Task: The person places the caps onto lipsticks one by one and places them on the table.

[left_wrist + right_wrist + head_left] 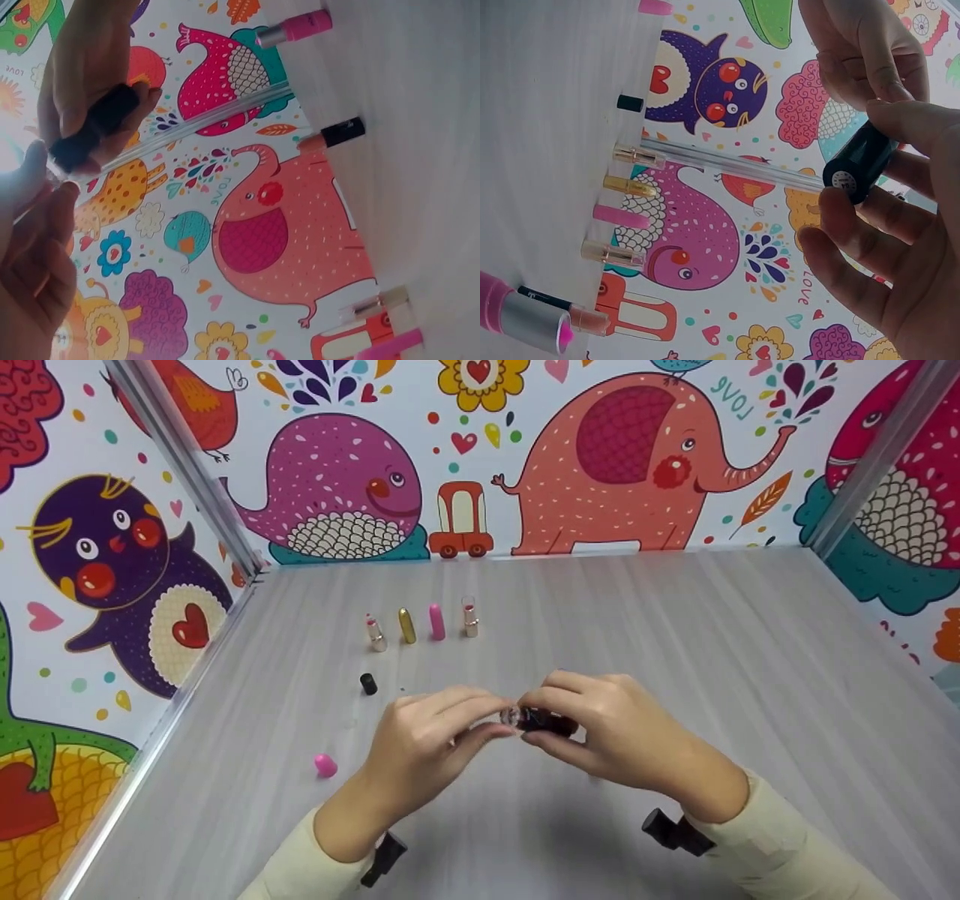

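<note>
A black tube (pixel 551 723) is held crosswise between the 2 hands, raised above the table. Its body is gripped by the right hand (pixel 615 724), with the thumb and fingers bent round it; a round white label (pixel 844 181) is seen on the end facing that hand's palm side. The clear end piece (pixel 511 717) is pinched between the thumb and fingertips of the left hand (pixel 431 735), which is otherwise loosely bent.

To the left of the left hand, a pink cap (pixel 325 765) is set on the table (pixel 712 615); farther forward on the same side, a small black cap (pixel 368 683) is placed. Beyond the left hand, 4 items are arranged in a row, left to right: an uncapped lipstick (pixel 376 634), a gold tube (pixel 406 626), a pink tube (pixel 437 622) and a lipstick under a clear cover (pixel 470 619). Near the right hand, 2 more items are shown by the wrist views: a pink lipstick with a silver collar (pixel 300 28) and a lipstick with a black base (pixel 341 134).

Each forearm is covered by a pale sleeve (pixel 787 840). Behind the table, a wall panel (pixel 510 457) is printed with cartoon animals.
</note>
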### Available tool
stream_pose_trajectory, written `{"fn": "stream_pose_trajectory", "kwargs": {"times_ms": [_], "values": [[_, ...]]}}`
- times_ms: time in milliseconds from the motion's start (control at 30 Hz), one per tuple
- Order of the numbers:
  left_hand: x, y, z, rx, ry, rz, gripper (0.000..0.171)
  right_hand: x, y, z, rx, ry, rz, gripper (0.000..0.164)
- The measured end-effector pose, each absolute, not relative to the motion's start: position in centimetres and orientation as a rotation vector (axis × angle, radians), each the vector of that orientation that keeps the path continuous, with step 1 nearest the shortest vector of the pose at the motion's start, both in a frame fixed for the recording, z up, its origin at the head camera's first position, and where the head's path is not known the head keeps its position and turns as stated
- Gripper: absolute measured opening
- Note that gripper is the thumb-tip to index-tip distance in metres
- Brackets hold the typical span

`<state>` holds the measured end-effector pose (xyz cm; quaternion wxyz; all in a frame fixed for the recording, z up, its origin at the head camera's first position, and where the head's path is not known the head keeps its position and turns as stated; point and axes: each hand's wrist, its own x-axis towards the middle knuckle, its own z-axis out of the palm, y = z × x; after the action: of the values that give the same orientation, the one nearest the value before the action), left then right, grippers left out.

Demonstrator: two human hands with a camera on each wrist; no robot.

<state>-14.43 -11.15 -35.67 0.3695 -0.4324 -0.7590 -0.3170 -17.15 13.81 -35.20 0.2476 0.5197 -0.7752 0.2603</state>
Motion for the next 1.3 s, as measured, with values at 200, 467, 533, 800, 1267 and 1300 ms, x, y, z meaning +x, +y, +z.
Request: {"fn": "stream_pose_trajectory", "kwargs": {"times_ms": [200, 467, 533, 800, 1267, 1300], "values": [[-14.8, -13.7, -33.5, -1.019, -1.921, -0.839, 0.023, -17.5, 14.7, -34.7, 1.335, -2.195, 0.732, 0.025], [-14.8, -17.3, -31.9, -0.792, -2.166, -0.723, 0.021, -18.0, 15.3, -34.4, 1.238, -2.268, 0.752, 0.027], [-15.1, -18.1, -31.8, -0.724, -2.269, -0.674, 0.019, -18.1, 15.5, -34.4, 1.211, -2.289, 0.767, 0.028], [-16.1, -21.5, -31.5, -0.518, -2.550, -0.623, 0.014, -18.8, 16.2, -34.2, 1.165, -2.299, 0.765, 0.030], [-16.8, -26.1, -33.3, -0.471, -3.329, -0.394, 0.036, -19.7, 16.8, -34.5, 1.144, -2.276, 0.778, 0.029], [-16.8, -26.3, -33.7, -0.462, -3.352, -0.372, 0.039, -19.8, 16.8, -34.6, 1.144, -2.277, 0.789, 0.029]]}}
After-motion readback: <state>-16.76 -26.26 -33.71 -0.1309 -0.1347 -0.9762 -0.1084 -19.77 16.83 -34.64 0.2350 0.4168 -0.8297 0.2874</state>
